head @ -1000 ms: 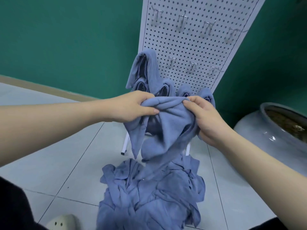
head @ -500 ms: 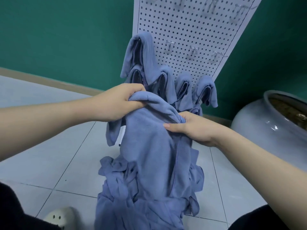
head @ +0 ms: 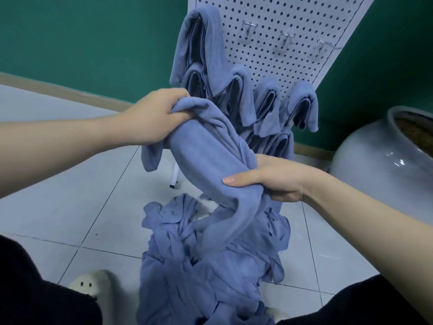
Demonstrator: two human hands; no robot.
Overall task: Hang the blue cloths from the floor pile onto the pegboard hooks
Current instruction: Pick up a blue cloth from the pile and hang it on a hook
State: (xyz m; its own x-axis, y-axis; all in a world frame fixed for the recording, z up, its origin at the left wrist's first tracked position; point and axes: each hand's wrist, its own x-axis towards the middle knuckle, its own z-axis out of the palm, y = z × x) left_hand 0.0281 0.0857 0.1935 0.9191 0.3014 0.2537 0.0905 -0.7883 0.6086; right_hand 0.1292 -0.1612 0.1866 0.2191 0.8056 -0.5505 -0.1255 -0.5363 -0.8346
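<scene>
Above the floor pile, blue cloth stretched between hands, left hand and right hand both gripping it

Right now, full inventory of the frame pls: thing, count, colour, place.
held cloth: 1, blue, stretched between both hands above the pile
floor pile: 1 heap, blue, on the tiles below the hands; count of cloths cannot be told
hung cloths: at least 5, blue, on the pegboard's lower and left hooks
pegboard: 1, white, standing against the green wall
bare hooks: 3 visible, metal, upper right of the pegboard
jar: 1, grey glazed, on the floor at right
shoe: 1, cream, bottom left
left hand: grips the cloth's upper end
right hand: grips the cloth's lower end
</scene>
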